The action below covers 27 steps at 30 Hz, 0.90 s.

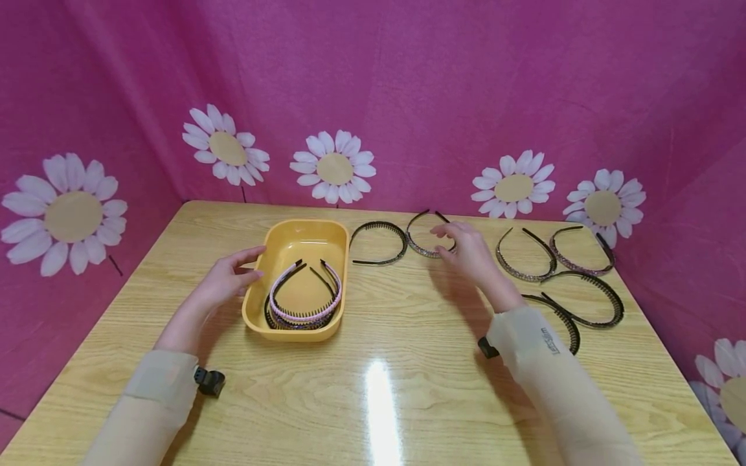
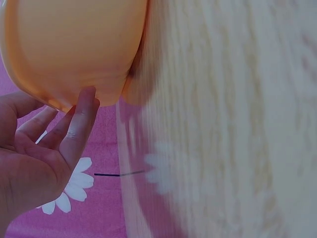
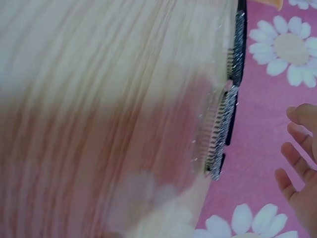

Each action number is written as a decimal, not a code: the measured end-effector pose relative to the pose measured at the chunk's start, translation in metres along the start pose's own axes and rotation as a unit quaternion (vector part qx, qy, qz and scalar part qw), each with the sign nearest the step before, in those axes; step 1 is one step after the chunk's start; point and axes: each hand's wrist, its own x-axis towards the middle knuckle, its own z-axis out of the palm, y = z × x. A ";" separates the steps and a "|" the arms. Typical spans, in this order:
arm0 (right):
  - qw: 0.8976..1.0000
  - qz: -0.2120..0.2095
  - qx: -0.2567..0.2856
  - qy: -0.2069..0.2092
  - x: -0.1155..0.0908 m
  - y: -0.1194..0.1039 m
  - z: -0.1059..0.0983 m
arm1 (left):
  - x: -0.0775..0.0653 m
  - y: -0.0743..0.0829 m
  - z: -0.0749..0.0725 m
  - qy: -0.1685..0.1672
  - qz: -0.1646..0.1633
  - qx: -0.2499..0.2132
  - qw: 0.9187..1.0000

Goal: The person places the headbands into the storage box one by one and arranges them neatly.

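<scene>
A yellow plastic basin stands on the table at the left, with a pink headband and dark headbands beneath it inside. My left hand rests at the basin's left side; in the left wrist view its extended fingertips touch the outer wall. Over a glittery headband at the table's back my right hand hovers, fingers apart and loosely bent. The right wrist view shows that hand apart from the glittery headband. A black toothed headband lies between basin and glittery headband.
Several more dark and glittery headbands lie at the table's right, some overlapping, one partly behind my right forearm. A pink cloth with white flowers hangs along the back and sides. Light glares off the front of the table.
</scene>
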 end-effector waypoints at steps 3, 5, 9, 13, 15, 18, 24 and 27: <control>1.000 0.008 -0.007 -0.010 0.002 0.007 0.002 | 0.000 0.000 0.000 0.001 0.000 0.000 1.000; 1.000 0.011 -0.012 -0.015 0.003 0.011 0.003 | 0.000 -0.001 0.000 0.002 0.002 0.000 1.000; 1.000 0.004 -0.011 -0.028 0.005 0.019 0.006 | 0.000 -0.002 0.000 0.004 0.004 0.000 1.000; 0.999 0.003 0.000 -0.053 0.007 0.025 0.011 | 0.000 -0.002 0.000 0.007 0.001 0.006 1.000; 0.997 0.017 0.006 -0.071 0.006 0.028 0.012 | 0.000 -0.001 0.000 0.007 -0.002 0.008 1.000; 0.994 0.043 0.013 -0.098 0.003 0.030 0.014 | -0.001 -0.001 0.001 0.007 -0.005 0.009 1.000; 0.991 0.059 0.027 -0.120 0.003 0.033 0.016 | 0.000 -0.001 0.000 0.004 -0.010 0.010 1.000; 0.990 0.055 0.027 -0.125 0.005 0.035 0.020 | 0.000 -0.001 0.000 0.002 -0.010 0.009 1.000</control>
